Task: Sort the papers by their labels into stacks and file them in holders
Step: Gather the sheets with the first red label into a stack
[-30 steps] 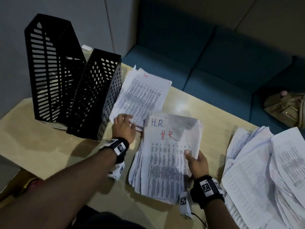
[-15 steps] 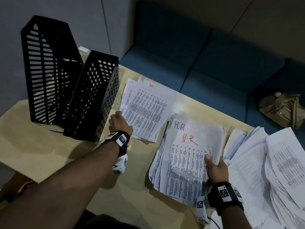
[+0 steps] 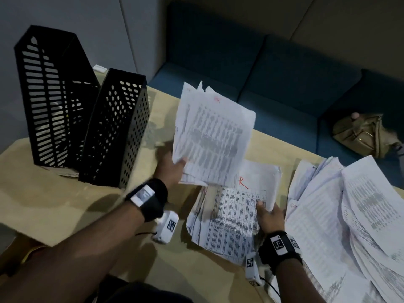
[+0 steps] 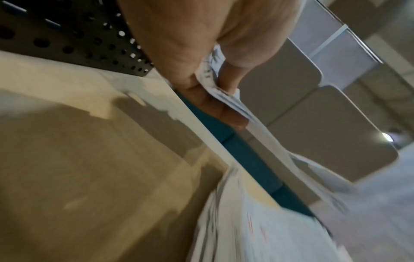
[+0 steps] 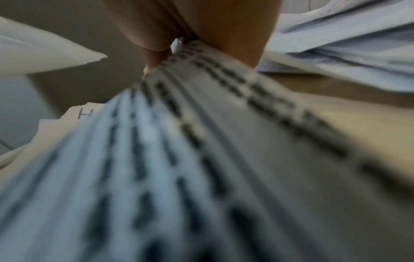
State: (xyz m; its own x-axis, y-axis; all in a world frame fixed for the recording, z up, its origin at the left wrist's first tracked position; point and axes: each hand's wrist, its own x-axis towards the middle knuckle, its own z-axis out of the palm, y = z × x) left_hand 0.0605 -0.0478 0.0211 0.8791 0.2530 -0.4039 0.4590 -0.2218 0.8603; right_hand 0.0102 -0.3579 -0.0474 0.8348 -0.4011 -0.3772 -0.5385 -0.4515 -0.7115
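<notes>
Fingers of left hand pinch lower corner of thin sheaf of white printed papers, held above pale wooden counter. Right hand grips right edge of flat white paper stack marked red R, lying on counter. Sheaf likely light, floppy (droops from corner pinch), sheets slide apart; safer hold mid-edge.

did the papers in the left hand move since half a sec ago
Yes. The left hand has lifted the papers off the table, rightward away from the dotted holder.
</notes>
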